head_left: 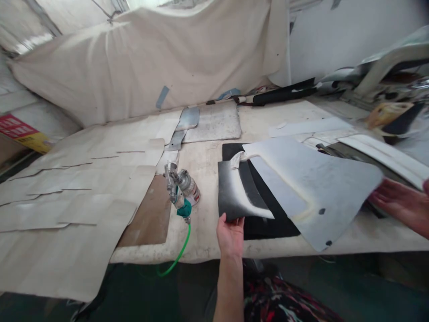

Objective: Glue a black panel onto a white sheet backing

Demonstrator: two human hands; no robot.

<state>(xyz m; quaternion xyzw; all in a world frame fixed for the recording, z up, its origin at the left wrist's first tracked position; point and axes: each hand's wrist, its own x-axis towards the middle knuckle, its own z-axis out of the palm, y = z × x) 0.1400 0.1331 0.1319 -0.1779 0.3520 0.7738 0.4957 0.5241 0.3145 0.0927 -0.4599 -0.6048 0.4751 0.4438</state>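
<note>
My left hand [230,237] grips the lower edge of a small black piece of sheet material [241,192], which carries a curved band of white overspray. A twisted strip of pale tape [237,159] joins its top to a large light grey sheet [311,174] with a yellowish line and dark spots. Beneath both lies a black sheet [268,226]. At the far right, my right hand [398,201] is by the grey sheet's right corner, slightly blurred, its thumb spread from the fingers; some fingertips are hard to make out against the sheet's edge.
Left of the black piece stands a spray gun [179,185] with a green hose [182,250] hanging over the table edge. Overlapping pale sheets [100,201] cover the left side. White strips [385,158] lie at right, and a cloth curtain [187,53] hangs behind.
</note>
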